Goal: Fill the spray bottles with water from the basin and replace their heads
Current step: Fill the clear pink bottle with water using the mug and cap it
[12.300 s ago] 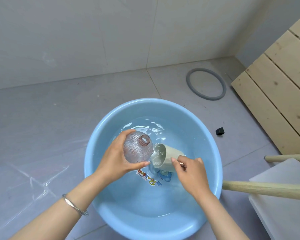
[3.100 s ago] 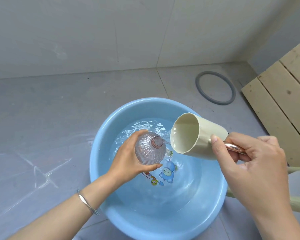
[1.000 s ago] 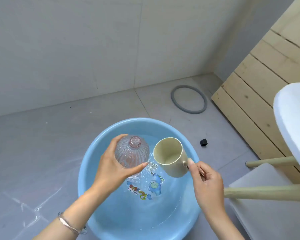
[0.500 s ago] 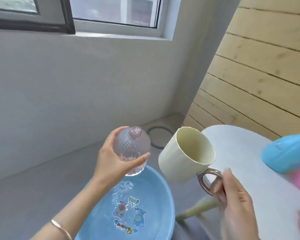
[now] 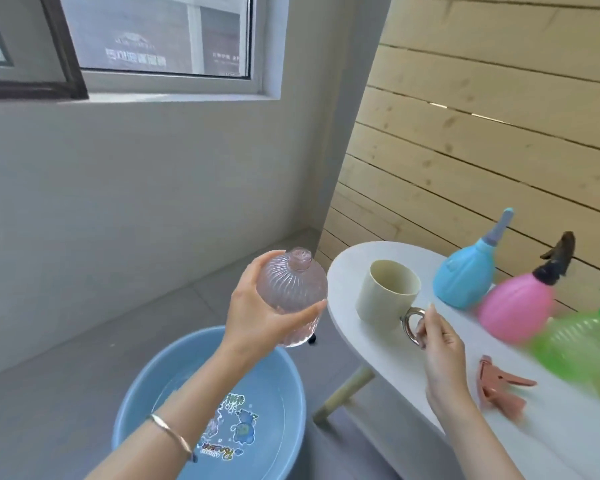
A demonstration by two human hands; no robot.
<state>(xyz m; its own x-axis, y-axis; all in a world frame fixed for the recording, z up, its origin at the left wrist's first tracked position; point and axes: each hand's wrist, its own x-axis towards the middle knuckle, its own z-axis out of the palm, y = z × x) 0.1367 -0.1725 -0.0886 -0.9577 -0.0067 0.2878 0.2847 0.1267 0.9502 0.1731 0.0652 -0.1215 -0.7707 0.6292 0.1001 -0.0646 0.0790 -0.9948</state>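
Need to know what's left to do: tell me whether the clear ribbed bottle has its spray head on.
Off. The bottle in the left hand shows a bare open neck, with no head on it.

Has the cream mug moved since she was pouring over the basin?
Yes. The mug has left the air above the blue basin and now stands upright on the white table, the right hand at its handle.
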